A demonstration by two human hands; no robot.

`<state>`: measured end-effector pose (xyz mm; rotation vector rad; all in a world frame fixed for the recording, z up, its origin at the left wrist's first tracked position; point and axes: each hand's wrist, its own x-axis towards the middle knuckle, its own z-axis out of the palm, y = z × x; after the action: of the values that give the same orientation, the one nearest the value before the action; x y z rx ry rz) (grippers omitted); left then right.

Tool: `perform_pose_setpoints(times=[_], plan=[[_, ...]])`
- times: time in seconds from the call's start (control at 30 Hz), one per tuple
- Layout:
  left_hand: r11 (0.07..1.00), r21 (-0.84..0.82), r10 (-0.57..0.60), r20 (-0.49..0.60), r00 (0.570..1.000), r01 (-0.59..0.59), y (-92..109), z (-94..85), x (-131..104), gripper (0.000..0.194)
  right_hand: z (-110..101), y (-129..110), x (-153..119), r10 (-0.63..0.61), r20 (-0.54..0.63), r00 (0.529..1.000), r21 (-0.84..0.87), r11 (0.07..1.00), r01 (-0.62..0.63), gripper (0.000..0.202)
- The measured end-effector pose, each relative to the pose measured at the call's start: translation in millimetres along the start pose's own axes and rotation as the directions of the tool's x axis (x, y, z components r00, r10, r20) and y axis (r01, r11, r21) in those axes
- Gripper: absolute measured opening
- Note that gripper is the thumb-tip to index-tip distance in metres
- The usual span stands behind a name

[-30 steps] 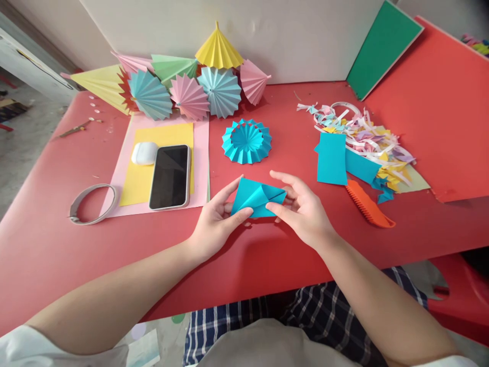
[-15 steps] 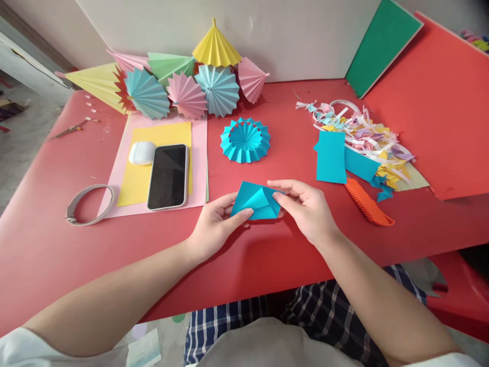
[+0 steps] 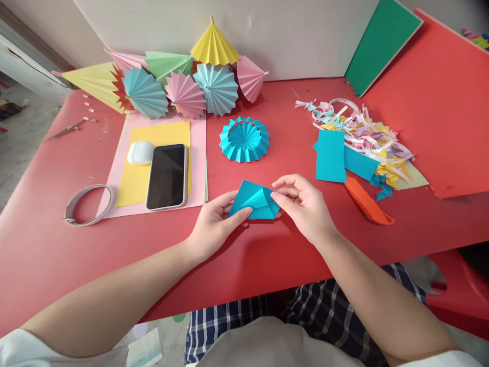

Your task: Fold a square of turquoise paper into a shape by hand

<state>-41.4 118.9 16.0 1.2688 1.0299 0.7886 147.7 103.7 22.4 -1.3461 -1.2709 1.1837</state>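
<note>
A small folded blue paper (image 3: 254, 201) is held above the red table near its front edge. My left hand (image 3: 216, 221) grips its left side, thumb on top and fingers beneath. At its right corner, my right hand (image 3: 303, 206) pinches the paper between thumb and fingers, with the index finger raised a little. Beyond the hands lies a blue pleated paper ring (image 3: 245, 140). To the right are a flat blue paper rectangle (image 3: 330, 156) and an orange toothed tool (image 3: 365, 202).
Pleated paper umbrellas (image 3: 214, 46) stand along the back. A phone (image 3: 166, 177) and a white case (image 3: 140, 152) rest on coloured sheets at the left, beside a ring-shaped band (image 3: 69, 211). Paper scraps (image 3: 362, 130) are heaped at the right.
The right index finger has lifted off the folded paper's upper edge. The folded paper has turned and shifted very slightly left.
</note>
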Motion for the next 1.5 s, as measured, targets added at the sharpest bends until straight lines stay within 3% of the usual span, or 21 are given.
perform_pose_setpoints(times=[0.27, 0.4, 0.63, 1.0, 1.17, 1.3, 1.5], plan=[[0.999, 0.032, 0.023, -0.031, 0.999, -0.022, 0.8, 0.0, 1.5, 0.040, 0.7, -1.4, -1.4, -0.050, 0.068, 0.996, -0.037, 0.998, 0.053, 0.011], [0.999, 0.009, 0.033, -0.008, 0.999, -0.033, -0.2, -0.6, 0.9, 0.039, 3.7, -4.8, -3.2, -0.025, 0.086, 0.996, -0.005, 1.000, 0.026, 0.014], [1.000, 0.005, 0.006, 0.038, 0.999, -0.006, -0.1, 0.3, -0.5, 0.040, 3.2, -4.1, -2.5, -0.064, 0.069, 0.996, -0.112, 0.991, 0.071, 0.016], [0.998, 0.062, 0.006, -0.027, 1.000, -0.005, -1.4, 1.7, 0.2, 0.048, 1.1, -0.1, 0.1, 0.032, 0.143, 0.989, -0.012, 0.999, -0.031, 0.005], [0.997, 0.072, 0.010, -0.027, 1.000, -0.008, -2.2, 1.0, 0.8, 0.049, 0.9, 0.4, -0.6, 0.086, 0.176, 0.981, 0.055, 0.994, -0.097, 0.014], [0.998, 0.067, 0.000, -0.031, 1.000, 0.002, -2.2, 1.8, 0.7, 0.051, 2.4, -1.7, -1.4, 0.075, 0.194, 0.978, 0.085, 0.992, -0.093, 0.018], [0.998, 0.062, 0.002, -0.019, 1.000, -0.001, -3.7, 0.9, 0.8, 0.052, 1.6, 0.6, 0.1, 0.061, 0.158, 0.985, 0.022, 0.998, -0.065, 0.007]])
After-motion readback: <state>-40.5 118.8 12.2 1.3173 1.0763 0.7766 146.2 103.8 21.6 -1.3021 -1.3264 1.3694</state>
